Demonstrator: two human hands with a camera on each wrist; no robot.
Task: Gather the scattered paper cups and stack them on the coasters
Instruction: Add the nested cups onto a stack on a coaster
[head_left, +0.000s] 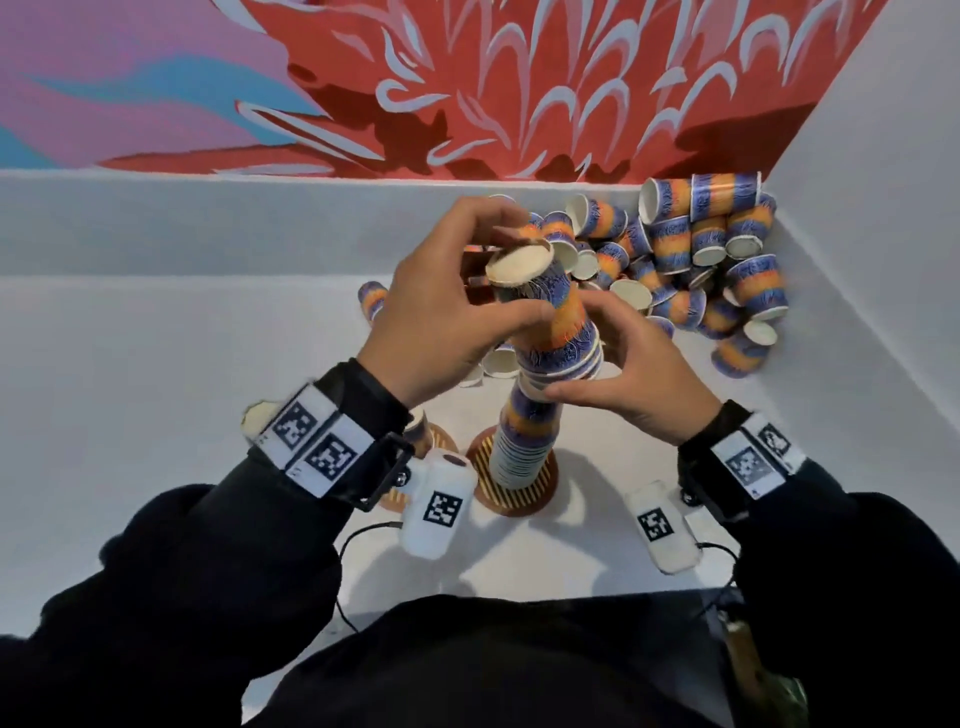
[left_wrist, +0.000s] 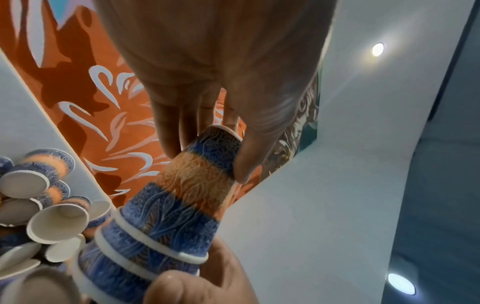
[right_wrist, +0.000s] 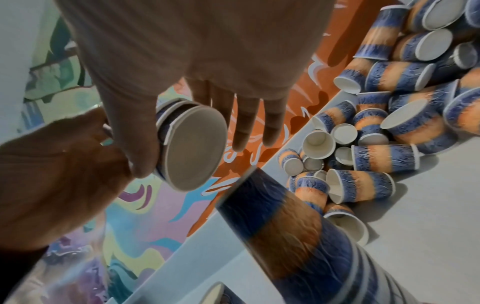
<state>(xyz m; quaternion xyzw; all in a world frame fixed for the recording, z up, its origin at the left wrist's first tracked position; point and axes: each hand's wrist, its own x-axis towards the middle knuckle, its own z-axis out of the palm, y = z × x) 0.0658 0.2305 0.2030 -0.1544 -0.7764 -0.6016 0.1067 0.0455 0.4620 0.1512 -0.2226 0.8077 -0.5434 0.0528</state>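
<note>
A short nest of upside-down blue-and-orange paper cups (head_left: 558, 322) tilts over a tall cup stack (head_left: 524, 436) that stands on a striped coaster (head_left: 545, 483). My left hand (head_left: 467, 280) pinches the nest's top end, thumb (left_wrist: 249, 158) on one side and fingers on the other. My right hand (head_left: 613, 358) curls round the nest's lower rims (left_wrist: 155, 246). I cannot tell whether the nest touches the stack (right_wrist: 291, 236). A second coaster (head_left: 441, 441) lies to the left, mostly hidden by my left wrist. Several loose cups (head_left: 691, 260) are piled in the back right corner.
White walls close the table at the back and right, with the cup pile (right_wrist: 389, 123) against them. A few more cups (head_left: 498, 361) lie behind the stack and one (head_left: 371, 299) to its left. Tagged white boxes (head_left: 439, 506) (head_left: 660, 525) with cables hang under my wrists.
</note>
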